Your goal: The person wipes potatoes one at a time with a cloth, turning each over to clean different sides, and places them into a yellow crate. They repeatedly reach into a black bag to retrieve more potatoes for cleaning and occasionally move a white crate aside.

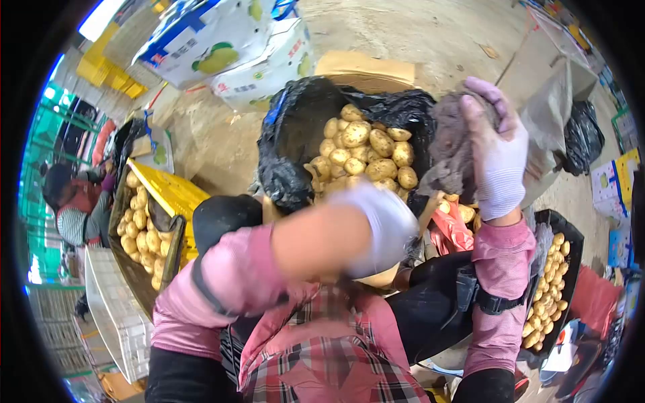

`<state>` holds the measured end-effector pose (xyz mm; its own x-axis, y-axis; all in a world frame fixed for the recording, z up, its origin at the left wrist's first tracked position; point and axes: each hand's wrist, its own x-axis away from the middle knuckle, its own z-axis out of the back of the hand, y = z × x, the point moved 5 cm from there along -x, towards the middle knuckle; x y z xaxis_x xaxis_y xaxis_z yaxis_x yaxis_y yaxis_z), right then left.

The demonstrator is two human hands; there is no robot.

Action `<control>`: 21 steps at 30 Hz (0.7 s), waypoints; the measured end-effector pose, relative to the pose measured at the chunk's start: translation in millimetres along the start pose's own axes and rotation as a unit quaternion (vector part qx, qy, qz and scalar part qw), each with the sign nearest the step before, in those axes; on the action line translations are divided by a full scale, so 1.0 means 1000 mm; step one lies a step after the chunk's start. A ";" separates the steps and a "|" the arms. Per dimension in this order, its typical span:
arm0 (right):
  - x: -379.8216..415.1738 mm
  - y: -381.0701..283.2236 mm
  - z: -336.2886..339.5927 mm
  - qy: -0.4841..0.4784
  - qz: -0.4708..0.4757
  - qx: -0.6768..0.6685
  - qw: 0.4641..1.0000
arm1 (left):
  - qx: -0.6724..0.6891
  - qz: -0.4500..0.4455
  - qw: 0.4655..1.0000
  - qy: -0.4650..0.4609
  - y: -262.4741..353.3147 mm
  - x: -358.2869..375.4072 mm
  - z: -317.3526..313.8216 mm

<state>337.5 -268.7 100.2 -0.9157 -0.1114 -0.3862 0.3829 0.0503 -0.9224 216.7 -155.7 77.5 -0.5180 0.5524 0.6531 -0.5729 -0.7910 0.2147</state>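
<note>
My right hand (498, 151), in a pale glove with lilac fingertips, is raised at the right with its fingers curled round a crumpled grey cloth (451, 138). My left hand (381, 225), in a whitish glove, crosses in front of my body and is smeared by motion; its fingers and anything in them cannot be made out. Just beyond it, potatoes (356, 138) fill part of a box lined with a black plastic bag (285, 176). More potatoes (466, 213) lie by a red plastic bag (451, 232) below my right wrist.
At the left, a crate of potatoes (140, 232) stands with a yellow crate (171, 198) against it. A black container of potatoes (549, 289) is at the right. Printed cartons (222, 50) stand at the back left. Another person (77, 201) crouches at the far left near a white crate (114, 302).
</note>
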 end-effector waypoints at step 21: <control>-0.007 0.003 -0.048 -0.044 0.168 0.123 0.977 | 0.208 0.173 0.961 0.047 -0.219 -0.208 -0.195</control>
<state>339.7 -220.4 100.2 -0.7229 -0.2155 -0.6565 0.6883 -0.1410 -0.7116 325.6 -46.2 -247.0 -0.6985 0.2434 0.6730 -0.0620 -0.9574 0.2819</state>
